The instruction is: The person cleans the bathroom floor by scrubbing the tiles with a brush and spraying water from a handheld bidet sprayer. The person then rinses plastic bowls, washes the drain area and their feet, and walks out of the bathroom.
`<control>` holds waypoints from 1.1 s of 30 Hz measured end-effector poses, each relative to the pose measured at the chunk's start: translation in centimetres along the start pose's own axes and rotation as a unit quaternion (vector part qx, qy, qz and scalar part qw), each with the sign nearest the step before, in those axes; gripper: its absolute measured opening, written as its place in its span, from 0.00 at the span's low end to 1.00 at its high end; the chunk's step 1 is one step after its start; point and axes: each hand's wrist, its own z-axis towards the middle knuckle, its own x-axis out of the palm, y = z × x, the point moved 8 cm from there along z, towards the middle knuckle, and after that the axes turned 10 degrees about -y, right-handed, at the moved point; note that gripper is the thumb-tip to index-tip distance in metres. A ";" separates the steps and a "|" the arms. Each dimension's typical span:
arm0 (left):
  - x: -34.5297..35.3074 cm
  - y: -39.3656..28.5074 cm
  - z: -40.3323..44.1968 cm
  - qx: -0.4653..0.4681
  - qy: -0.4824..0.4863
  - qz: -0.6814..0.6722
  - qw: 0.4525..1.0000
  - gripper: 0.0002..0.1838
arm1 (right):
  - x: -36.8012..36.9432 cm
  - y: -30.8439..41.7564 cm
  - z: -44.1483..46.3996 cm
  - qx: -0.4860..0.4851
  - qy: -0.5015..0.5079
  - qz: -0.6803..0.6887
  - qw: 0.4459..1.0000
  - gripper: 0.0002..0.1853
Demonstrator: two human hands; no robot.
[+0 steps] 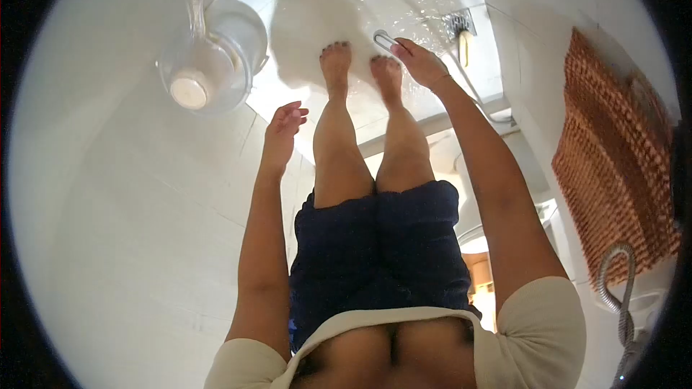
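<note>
Sprayer (pixel 383 39) held by right hand (pixel 419 64) – fingers clamped round it, over wet floor (pixel 412 1) near feet (pixel 336 61). Left hand (pixel 287 119) held well apart from it, fingers loosely parted. Brush (pixel 461 29) set on floor, right of sprayer; bucket (pixel 249 32) and dipper (pixel 209 68) seen at left.

A small sprayer head (pixel 383 40) is held in the right hand (pixel 418 61) above the wet floor (pixel 295 50); the left hand (pixel 287 126) is held free, fingers curled. A brush (pixel 463 39) is seen near the wall, a brown textured mat (pixel 613 151) hung at right.
</note>
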 end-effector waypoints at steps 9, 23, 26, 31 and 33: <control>3.6 -6.2 3.9 0.050 0.064 0.121 0.989 0.22 | 6.7 -0.6 -6.0 -0.020 0.092 -0.033 0.995 0.25; 17.8 -6.6 4.2 0.147 0.381 0.422 0.810 0.14 | 1.4 -1.8 -10.5 0.068 -0.206 0.241 0.946 0.21; 19.7 -9.5 0.9 0.168 0.454 0.219 0.847 0.20 | -1.6 -1.8 -10.8 0.025 -0.326 0.395 0.859 0.16; 21.3 -13.9 -3.3 0.231 0.411 0.254 0.845 0.22 | -4.7 -0.4 -13.4 -0.075 -0.449 0.509 0.731 0.09; 21.8 -13.0 -4.3 0.254 0.396 0.317 0.824 0.21 | -5.0 -0.5 -15.3 -0.064 -0.470 0.516 0.713 0.08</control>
